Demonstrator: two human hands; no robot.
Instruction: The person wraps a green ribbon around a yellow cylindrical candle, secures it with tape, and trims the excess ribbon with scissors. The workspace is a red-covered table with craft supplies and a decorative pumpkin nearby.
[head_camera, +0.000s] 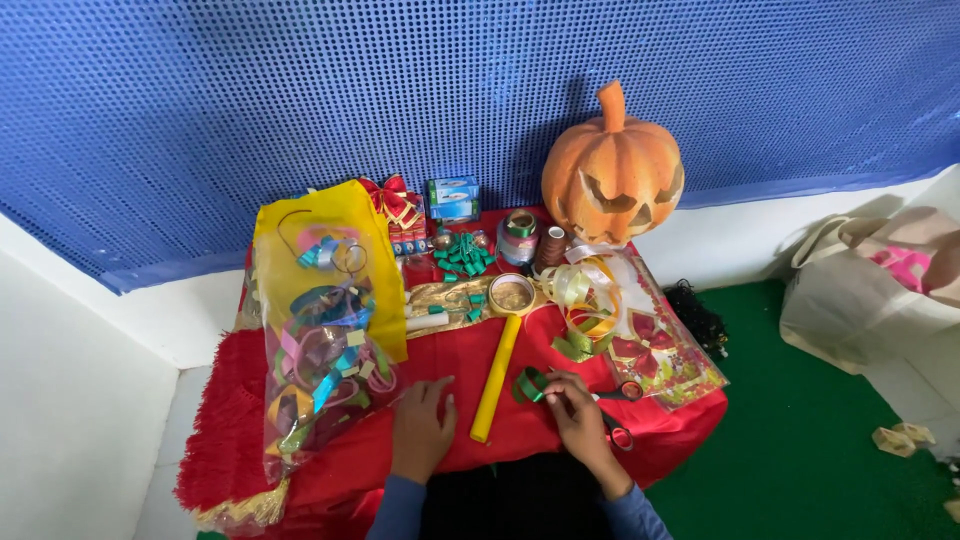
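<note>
My right hand (578, 408) fingers pinch a green ribbon loop (531, 385) just left of them. Left hand (421, 428) lies flat on the red surface (520, 345), fingers loosely apart, empty. Yellow roll (496, 378) runs lengthwise between both hands.

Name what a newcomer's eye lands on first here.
The carved orange pumpkin at the back of the red-clothed table, against the blue perforated wall. Then the yellow-topped clear bag of ribbon curls at left, and the right hand pinching a green ribbon loop beside a yellow roll.
</note>
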